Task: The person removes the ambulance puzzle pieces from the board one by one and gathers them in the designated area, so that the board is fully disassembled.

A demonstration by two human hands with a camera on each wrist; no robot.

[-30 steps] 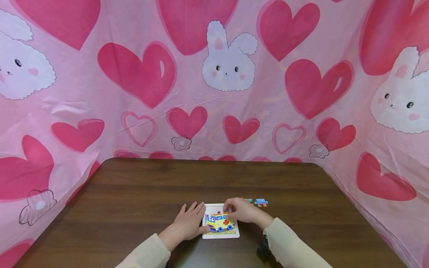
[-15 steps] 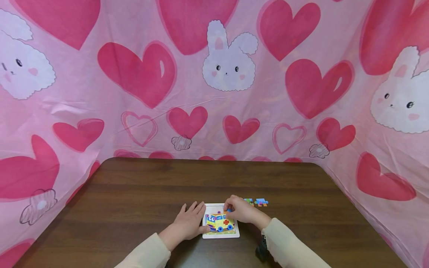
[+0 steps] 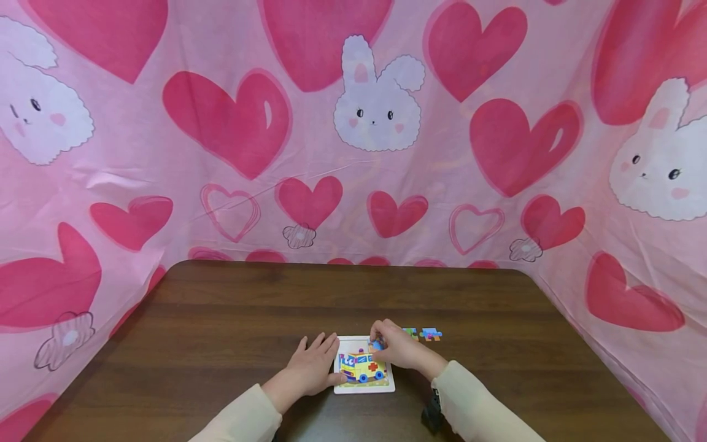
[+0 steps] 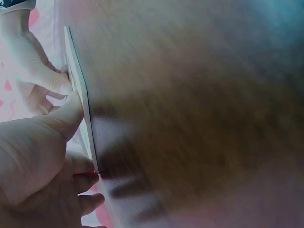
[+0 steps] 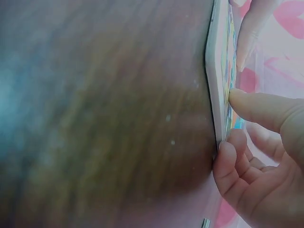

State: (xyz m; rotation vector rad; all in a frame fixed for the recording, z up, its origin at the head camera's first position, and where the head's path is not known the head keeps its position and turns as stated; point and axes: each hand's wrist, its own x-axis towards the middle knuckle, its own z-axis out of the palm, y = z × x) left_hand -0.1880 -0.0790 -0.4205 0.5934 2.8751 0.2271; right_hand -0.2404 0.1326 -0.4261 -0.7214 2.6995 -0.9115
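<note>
A jigsaw puzzle [image 3: 364,368] with a yellow ambulance picture lies in a white-rimmed tray [image 3: 364,390] on the table. My left hand [image 3: 312,368] is spread along the tray's left side, its thumb on the lower left corner and its fingers extended. At the upper right of the tray, my right hand [image 3: 400,345] pinches a blue puzzle piece [image 3: 376,345], partly hidden by the fingers. The right wrist view shows the right thumb [image 5: 251,105] over the puzzle's face and curled fingertips by the tray's edge [image 5: 214,71]. Part of the upper tray shows bare white.
Beyond the right hand lie two loose puzzle pieces, a blue and orange one [image 3: 430,334] and a greenish one [image 3: 410,331] partly covered by the hand. The brown wooden table [image 3: 248,307] ends at a pink curtain [image 3: 353,202] with hearts and rabbits.
The right hand's fingers have shifted slightly up and away, so more of the blue piece at the tray's upper right shows. The left hand stays in place.
</note>
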